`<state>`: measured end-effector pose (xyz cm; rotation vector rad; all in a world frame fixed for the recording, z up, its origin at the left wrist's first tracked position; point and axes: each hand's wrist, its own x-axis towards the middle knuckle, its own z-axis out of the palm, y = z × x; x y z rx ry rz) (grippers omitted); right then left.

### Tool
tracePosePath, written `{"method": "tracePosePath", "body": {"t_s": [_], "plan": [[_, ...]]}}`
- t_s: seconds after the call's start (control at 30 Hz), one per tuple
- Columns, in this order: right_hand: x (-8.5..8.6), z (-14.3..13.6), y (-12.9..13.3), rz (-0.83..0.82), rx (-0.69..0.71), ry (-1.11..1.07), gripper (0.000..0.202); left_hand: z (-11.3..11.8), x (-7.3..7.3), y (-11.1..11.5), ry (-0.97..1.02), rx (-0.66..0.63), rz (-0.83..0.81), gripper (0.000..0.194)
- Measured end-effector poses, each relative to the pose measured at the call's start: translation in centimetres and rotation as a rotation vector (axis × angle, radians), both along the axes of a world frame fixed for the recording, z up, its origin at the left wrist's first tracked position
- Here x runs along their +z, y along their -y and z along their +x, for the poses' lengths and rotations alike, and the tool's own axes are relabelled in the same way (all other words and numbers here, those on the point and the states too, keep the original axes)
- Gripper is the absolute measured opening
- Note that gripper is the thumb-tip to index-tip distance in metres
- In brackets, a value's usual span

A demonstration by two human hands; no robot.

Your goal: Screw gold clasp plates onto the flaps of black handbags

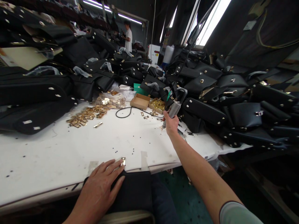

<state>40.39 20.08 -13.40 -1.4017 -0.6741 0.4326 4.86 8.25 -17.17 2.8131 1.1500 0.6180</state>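
Observation:
My left hand (100,186) lies flat with its fingers stretched out over a black bag piece (137,189) at the table's front edge. Its fingertips touch a small gold metal plate (123,161) near the edge of that piece. Farther off, my right hand (171,123) is wrapped round a grey electric screwdriver (174,109), which is tilted with its tip low over the tabletop. Beside it lie several loose gold plates (146,117). A box of small gold fittings (157,105) stands just behind.
A pile of gold plates (87,115) lies on the white table (70,149), left of an open cardboard box (140,101). A black cord (123,116) loops there. Stacked black bags (203,115) crowd both sides. A person (128,35) stands far back.

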Motion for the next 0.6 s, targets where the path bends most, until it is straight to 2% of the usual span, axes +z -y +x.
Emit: {"method": "tracePosePath", "body": {"t_s": [0.33,0.6], "plan": [[0.99,-0.82,0.99,0.014,0.05,0.004,0.045,0.09,0.37,0.17,0.012,0.007,-0.017,0.035],[0.35,-0.44,0.44,-0.009,0.012,0.014,0.041,0.04,0.34,0.19,0.006,0.011,-0.007,0.034]]}}
